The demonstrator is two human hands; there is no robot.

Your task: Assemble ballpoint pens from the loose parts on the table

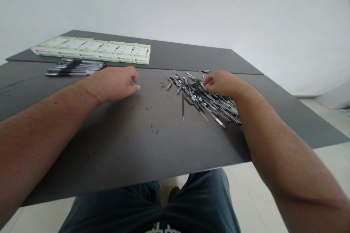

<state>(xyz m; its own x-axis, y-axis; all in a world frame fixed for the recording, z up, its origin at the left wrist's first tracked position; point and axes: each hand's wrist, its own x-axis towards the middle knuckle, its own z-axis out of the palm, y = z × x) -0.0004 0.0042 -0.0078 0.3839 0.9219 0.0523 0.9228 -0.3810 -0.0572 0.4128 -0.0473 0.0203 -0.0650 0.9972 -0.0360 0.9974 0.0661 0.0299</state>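
My left hand (pixel 120 83) hovers over the table left of the middle, thumb and forefinger apart, with nothing between them. At the right, my right hand (pixel 222 83) reaches over a loose heap of pen parts (pixel 202 94), black and clear barrels, caps and thin pieces lying crosswise. Its thumb and forefinger tips are a little apart at the top of the heap; no held part shows between them. Behind my left wrist lies a row of pens (pixel 73 67), clear with dark grips, side by side; my forearm is close to their right end.
White and green boxes (pixel 106 49) with pen pictures stand in a row at the back left. The grey table (pixel 131 145) has dark scuffs in its middle and a seam in front of the boxes. A white wall (pixel 175 7) rises behind it.
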